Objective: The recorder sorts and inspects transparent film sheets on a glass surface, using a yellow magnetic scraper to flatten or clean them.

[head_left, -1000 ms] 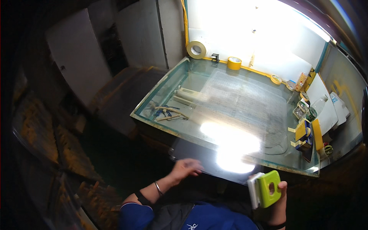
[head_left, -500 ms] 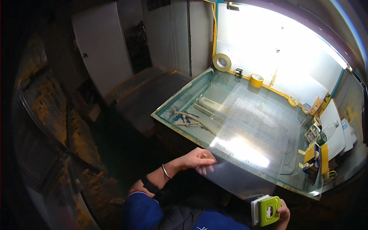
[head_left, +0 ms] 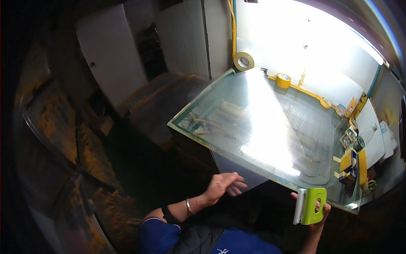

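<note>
My right hand (head_left: 326,210) grips a green and silver hole punch (head_left: 315,206), raised at the near right edge of a glass-topped table (head_left: 192,137). A large clear plastic sheet (head_left: 241,112) lies askew over the glass, shining with reflected light. One corner of that sheet hangs past the near edge, close to my left hand (head_left: 224,186). The left hand is empty, its fingers stretched out and loosely apart, just below the overhanging corner. I cannot tell whether they touch it.
A wide tape roll (head_left: 243,62) and a yellow tape roll (head_left: 283,80) stand along the back. To the right are a clear bottle (head_left: 367,136), a tape dispenser (head_left: 349,165) and a leaning white board (head_left: 374,131). A tube light (head_left: 368,51) glares above.
The clear sheet has swung left and now overhangs the near edge. My left hand has opened and dropped slightly. My right hand has raised the hole punch up and to the right.
</note>
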Tool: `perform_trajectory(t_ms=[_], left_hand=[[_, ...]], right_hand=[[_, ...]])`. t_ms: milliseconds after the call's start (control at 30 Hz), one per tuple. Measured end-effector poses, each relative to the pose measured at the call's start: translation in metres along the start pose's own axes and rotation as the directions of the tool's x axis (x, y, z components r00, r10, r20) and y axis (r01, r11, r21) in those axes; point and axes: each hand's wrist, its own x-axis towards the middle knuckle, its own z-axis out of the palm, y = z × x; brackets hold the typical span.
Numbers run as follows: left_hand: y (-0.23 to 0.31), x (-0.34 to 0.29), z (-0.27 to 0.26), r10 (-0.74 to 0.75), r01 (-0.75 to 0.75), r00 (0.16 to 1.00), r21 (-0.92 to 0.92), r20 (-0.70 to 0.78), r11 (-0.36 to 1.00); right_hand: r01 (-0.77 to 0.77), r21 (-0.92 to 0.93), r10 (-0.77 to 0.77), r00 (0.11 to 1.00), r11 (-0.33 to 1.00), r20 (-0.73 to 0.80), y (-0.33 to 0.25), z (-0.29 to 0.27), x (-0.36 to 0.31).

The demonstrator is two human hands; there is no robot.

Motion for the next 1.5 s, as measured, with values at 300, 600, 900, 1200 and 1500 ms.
perform_trajectory(t_ms=[300, 600, 900, 1200, 1500], left_hand=[[-0.058, 0.018, 0.081, -0.293, 0.348, 0.926, -0.24, 0.239, 0.906], [-0.049, 0.024, 0.079, -0.251, 0.282, 0.953, -0.194, 0.168, 0.94], [-0.043, 0.02, 0.073, -0.339, 0.374, 0.918, -0.163, 0.207, 0.913], [-0.053, 0.019, 0.082, -0.268, 0.293, 0.941, -0.101, 0.208, 0.951], [-0.04, 0.013, 0.073, -0.335, 0.389, 0.905, -0.189, 0.262, 0.902]], right_hand=[[-0.217, 0.049, 0.22, 0.971, 0.975, -0.097, 0.038, -0.045, -0.003], [-0.152, 0.072, 0.161, 0.976, 0.986, -0.147, 0.021, -0.045, -0.012], [0.166, 0.011, -0.154, 0.936, 0.986, -0.317, 0.004, -0.029, -0.018], [-0.083, 0.028, 0.084, 0.996, 0.996, -0.038, 0.016, -0.029, -0.019], [-0.179, 0.108, 0.184, 0.982, 0.978, -0.036, 0.026, -0.045, -0.016]])
